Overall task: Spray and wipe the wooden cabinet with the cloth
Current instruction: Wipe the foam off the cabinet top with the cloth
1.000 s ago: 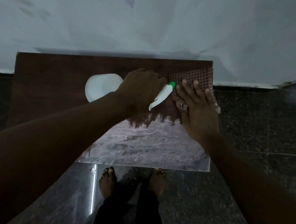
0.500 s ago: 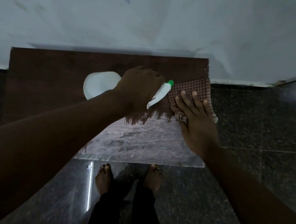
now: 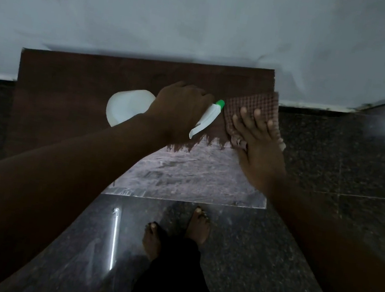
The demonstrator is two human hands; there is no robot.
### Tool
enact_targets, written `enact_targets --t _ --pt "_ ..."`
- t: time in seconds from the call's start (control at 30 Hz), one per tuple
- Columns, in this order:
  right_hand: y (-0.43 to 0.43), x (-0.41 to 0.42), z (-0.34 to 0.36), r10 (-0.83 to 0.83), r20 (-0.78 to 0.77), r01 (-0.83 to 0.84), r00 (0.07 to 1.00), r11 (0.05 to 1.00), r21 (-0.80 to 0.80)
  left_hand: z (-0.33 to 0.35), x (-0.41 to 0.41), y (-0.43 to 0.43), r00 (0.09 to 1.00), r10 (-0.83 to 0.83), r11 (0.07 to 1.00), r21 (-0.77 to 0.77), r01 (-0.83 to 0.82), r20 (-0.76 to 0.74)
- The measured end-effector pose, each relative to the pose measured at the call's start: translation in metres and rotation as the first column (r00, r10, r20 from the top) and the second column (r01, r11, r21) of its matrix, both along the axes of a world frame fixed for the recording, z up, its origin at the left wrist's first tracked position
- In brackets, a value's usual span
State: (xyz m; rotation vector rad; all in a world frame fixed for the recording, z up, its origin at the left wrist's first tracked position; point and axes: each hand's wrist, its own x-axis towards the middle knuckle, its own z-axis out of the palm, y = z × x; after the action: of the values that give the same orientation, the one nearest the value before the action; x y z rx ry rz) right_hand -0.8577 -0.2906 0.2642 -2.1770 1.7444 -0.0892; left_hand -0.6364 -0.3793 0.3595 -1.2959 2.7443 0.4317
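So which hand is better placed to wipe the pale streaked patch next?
Right. The right hand lies flat on the cloth, right beside the pale patch on the cabinet top. The left hand is busy gripping the spray bottle.

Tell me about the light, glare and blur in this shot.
Head view: dim overall, the left hand and right hand nearly silhouettes; a glare streak lies on the polished floor; the near cabinet top shines pale; the cloth weave reads sharp, little blur.
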Motion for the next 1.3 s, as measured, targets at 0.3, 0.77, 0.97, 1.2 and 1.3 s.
enact_targets --t 0.3,0.77,0.97,1.2,1.3 --pt "-0.015 0.003 0.004 -0.058 0.028 0.057 0.998 0.998 0.036 -0.002 0.016 0.037 1.0 -0.012 1.0 -0.022 0.012 -0.022" --pt "0.011 -0.012 0.008 0.007 0.209 -0.017 0.978 0.999 0.046 -0.005 0.027 0.091 0.998 0.027 0.998 -0.056 -0.024 0.059" --pt "-0.022 -0.016 0.004 0.031 0.222 -0.036 0.975 0.999 0.019 -0.012 0.02 0.108 0.992 0.05 0.998 -0.056 -0.043 0.12" --pt "-0.022 -0.018 0.0 0.051 0.233 -0.055 0.971 0.998 0.009 -0.012 0.019 0.125 0.991 0.049 0.998 0.038 -0.054 0.123" --pt "-0.011 -0.014 -0.001 0.099 0.193 -0.099 0.976 0.995 -0.012 -0.01 0.02 0.125 0.991 0.05 0.996 0.061 -0.058 0.124"
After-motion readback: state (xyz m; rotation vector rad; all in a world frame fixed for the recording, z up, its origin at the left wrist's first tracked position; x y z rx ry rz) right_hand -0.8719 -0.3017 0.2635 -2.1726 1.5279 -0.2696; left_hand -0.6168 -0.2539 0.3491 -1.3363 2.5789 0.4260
